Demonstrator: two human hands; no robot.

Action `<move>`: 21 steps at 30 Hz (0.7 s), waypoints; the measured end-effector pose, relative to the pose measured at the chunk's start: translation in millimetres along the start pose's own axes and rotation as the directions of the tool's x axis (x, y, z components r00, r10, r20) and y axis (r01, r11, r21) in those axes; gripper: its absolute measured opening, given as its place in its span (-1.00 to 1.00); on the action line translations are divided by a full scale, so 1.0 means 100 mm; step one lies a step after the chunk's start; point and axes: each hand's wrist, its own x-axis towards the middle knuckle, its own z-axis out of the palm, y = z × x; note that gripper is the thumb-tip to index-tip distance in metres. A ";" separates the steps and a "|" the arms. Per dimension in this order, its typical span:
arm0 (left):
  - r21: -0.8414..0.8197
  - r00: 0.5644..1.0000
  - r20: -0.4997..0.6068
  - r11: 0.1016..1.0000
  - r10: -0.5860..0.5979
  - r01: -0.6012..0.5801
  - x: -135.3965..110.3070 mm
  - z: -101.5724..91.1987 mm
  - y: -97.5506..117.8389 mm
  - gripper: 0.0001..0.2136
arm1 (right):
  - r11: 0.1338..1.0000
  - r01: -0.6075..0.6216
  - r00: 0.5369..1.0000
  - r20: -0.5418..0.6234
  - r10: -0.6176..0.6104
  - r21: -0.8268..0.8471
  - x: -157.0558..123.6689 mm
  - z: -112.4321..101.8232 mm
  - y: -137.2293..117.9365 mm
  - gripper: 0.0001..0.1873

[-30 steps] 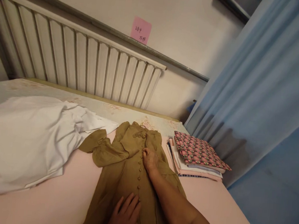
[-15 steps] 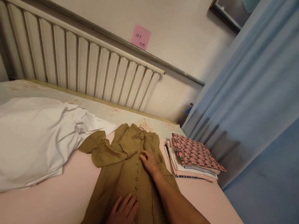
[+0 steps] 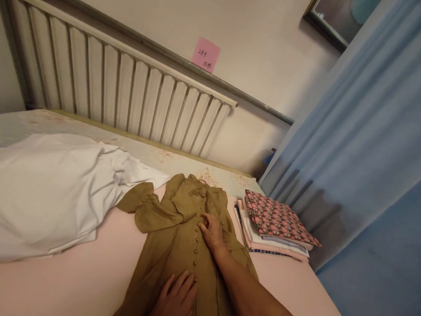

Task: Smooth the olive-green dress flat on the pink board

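An olive-brown button-front dress point(image 3: 165, 250) lies face up on the bed, its collar toward the wall. A row of small round buttons runs down its middle, and one sleeve is spread out to the left. On the lower front, my left hand point(image 3: 175, 300) rests flat with its fingers stretched out. Higher up, my right hand point(image 3: 212, 233) has thumb and forefinger pinched on the cloth at the button line, near the chest. Part of the dress is hidden under my right forearm.
A crumpled white cloth or garment point(image 3: 41, 192) covers the bed's left side. To the right sits a stack of folded clothes point(image 3: 281, 216) with a red patterned piece on top. Behind the bed are a radiator point(image 3: 128, 89) and, at right, a blue curtain point(image 3: 350, 121).
The view has shifted slightly, so everything appears a little further right. Both hands stay at nearly the same places on the dress.
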 end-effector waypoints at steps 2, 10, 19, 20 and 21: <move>-0.004 1.000 -0.007 1.000 -0.005 0.005 0.00 -0.01 0.01 -0.45 | 1.000 0.007 1.000 -0.001 -0.007 -0.003 -0.01 -0.01 0.00 -0.63; -0.011 1.000 -0.006 1.000 -0.021 0.021 0.01 -0.03 0.03 -0.44 | 0.997 0.064 0.997 0.049 -0.062 -0.032 -0.04 -0.04 -0.03 -0.87; -0.045 0.999 0.018 0.998 -0.039 0.040 -0.01 -0.01 0.06 -0.50 | 0.988 0.131 0.989 0.074 -0.125 -0.081 -0.05 -0.01 0.00 -0.82; -0.046 0.999 0.024 0.998 -0.040 0.041 -0.01 -0.01 0.06 -0.50 | 0.987 0.138 0.988 0.076 -0.132 -0.082 -0.05 0.00 0.01 -0.82; -0.051 0.999 0.029 0.998 -0.043 0.044 0.00 -0.02 0.06 -0.50 | 0.986 0.144 0.987 0.081 -0.137 -0.082 -0.05 0.00 0.01 -0.82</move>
